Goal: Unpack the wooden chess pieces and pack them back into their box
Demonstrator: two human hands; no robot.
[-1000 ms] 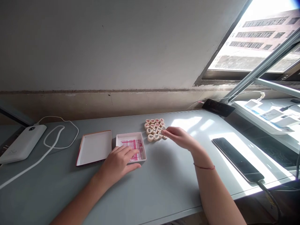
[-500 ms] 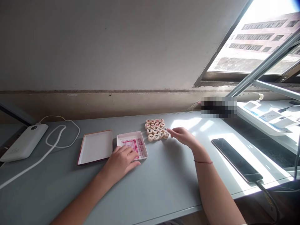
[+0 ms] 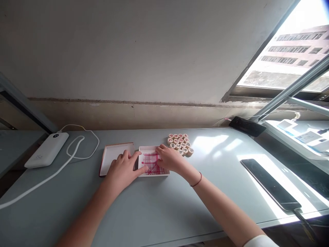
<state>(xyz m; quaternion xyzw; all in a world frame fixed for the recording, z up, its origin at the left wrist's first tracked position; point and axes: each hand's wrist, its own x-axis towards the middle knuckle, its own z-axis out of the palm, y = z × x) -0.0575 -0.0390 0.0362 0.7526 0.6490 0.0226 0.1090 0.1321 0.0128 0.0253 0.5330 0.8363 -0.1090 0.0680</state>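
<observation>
A shallow white box stands on the grey table, a sheet with red lines lying inside. My left hand is at the box's left side, thumb and fingers spread, with the thumb tip over the sheet. My right hand reaches over the right side; its fingertips are near the far right corner and its thumb is apart from them, above the sheet. Behind that hand, round xiangqi pieces with red and black characters stand grouped together. The box lid lies inner side up, partly behind my left hand.
On the left lies a white power bank with a white cable. A phone with a cable lies on the right, and another dark phone is at the back right. A wall runs behind the table.
My right hand has left the pieces and come over to the box. My left hand has shifted to the box's left side and spread its fingers. The box is turned straighter.
</observation>
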